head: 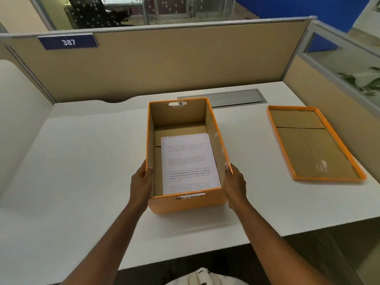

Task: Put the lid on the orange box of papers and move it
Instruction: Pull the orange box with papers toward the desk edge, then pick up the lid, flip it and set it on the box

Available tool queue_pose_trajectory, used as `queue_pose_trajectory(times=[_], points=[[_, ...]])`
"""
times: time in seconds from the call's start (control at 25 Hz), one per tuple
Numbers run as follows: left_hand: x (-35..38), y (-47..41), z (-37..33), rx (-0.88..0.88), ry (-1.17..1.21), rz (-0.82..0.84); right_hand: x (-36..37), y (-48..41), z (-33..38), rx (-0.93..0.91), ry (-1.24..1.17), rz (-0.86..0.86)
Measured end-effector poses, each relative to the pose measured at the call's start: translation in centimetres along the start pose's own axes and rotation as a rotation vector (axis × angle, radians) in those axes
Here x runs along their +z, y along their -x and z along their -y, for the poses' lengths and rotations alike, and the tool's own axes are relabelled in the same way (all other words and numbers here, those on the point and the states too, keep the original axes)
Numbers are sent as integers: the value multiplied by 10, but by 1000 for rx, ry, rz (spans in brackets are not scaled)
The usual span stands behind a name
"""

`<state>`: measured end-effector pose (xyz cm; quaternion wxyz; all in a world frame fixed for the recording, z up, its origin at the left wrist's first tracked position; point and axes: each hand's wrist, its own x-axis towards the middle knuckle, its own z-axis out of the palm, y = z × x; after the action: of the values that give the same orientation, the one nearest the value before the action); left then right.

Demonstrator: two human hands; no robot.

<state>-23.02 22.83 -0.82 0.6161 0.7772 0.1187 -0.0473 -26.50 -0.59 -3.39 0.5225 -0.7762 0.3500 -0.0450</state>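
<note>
Left hand: the left hand (141, 183) is pressed flat against the near left wall of the orange box (186, 202), thumb hooked over the rim, fingers spread down the outside.
Right hand: the right hand (235, 185) mirrors it on the near right wall, thumb at the rim, palm against the cardboard; the two hands squeeze the box between them.
Box: open-topped, standing on the white desk (86, 161) near its front edge, long axis running away from the person, a cut-out handle in each end wall.
Papers: a stack of printed sheets (188, 163) lies flat on the box floor, toward the near end.
Lid: the orange lid (312, 142) lies upside down on the desk, well apart to the right of the box, its brown inside facing up.
Surroundings: a beige partition (164, 58) with a plate reading 387 stands behind the desk; a metal cable hatch (236, 98) sits just behind the box.
Stage: lid not yet on, I judge.
Risk: squeezing the thin walls could bow them inward, so the lid fits badly.
Risk: the lid must be flipped; lowering it skewed could catch a corner on the rim.
Risk: lifting by the walls alone might let the box slip.
</note>
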Motion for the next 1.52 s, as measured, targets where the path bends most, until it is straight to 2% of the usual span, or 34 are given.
queue_pose_trajectory(times=[0.36,0.48,0.52,0.6,0.68,0.8,0.96,1.12,1.32,1.52], points=[[-7,-4,16,37,-99,14,6,16,4,-10,35,-20],[-6,-2,14,5,-402,-86,4,16,3,14,-22,24],[-6,2,10,54,-494,-148,3,16,2,26,-46,32],[-2,14,-3,309,-594,-219,-2,12,-1,40,-53,8],[18,26,-18,525,-587,-192,-16,-1,-7,47,-21,-41],[74,43,-42,623,-442,-107,-50,-31,-17,51,33,-41],[170,58,-66,669,-405,17,-103,-78,-37,51,59,-61],[263,58,-75,553,-353,181,-154,-121,-58,45,82,-110],[355,41,-66,110,-459,439,-216,-168,-83,32,186,-196],[415,37,-61,-188,-426,549,-280,-214,-110,62,279,-331]])
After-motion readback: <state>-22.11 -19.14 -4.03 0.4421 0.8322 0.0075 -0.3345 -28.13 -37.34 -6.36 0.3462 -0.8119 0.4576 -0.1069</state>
